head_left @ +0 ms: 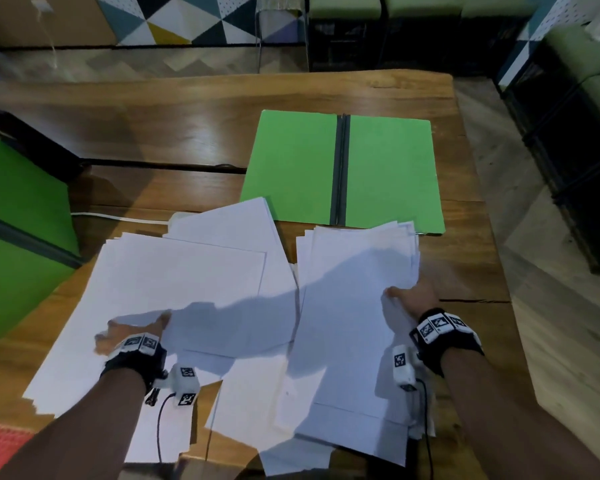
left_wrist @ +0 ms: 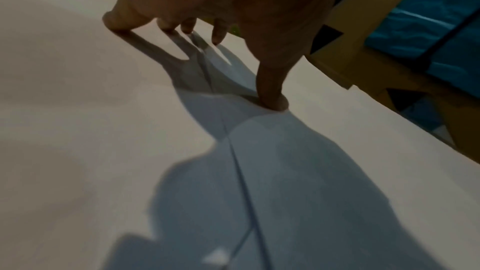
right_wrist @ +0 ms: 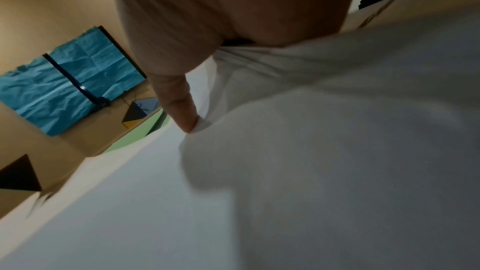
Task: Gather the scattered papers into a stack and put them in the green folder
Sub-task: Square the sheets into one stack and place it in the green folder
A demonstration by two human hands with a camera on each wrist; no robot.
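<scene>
Fingers (left_wrist: 272, 98) of the left hand (head_left: 132, 332) press, spread, on scattered white paper sheets (head_left: 194, 282); right hand (head_left: 413, 297) pinches the right-side sheets. Open green card folder (head_left: 388, 171) lies beyond on brown wooden counter (head_left: 153, 133); patterned rug (head_left: 187, 19) behind.

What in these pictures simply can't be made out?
- Right hand fingers: head view, tucked under the papers.
- Near paper edges: head view, hidden by forearms, cut by the frame.
- Sheet count: overlapping.
- Writing on them: right wrist view too blurred.
</scene>
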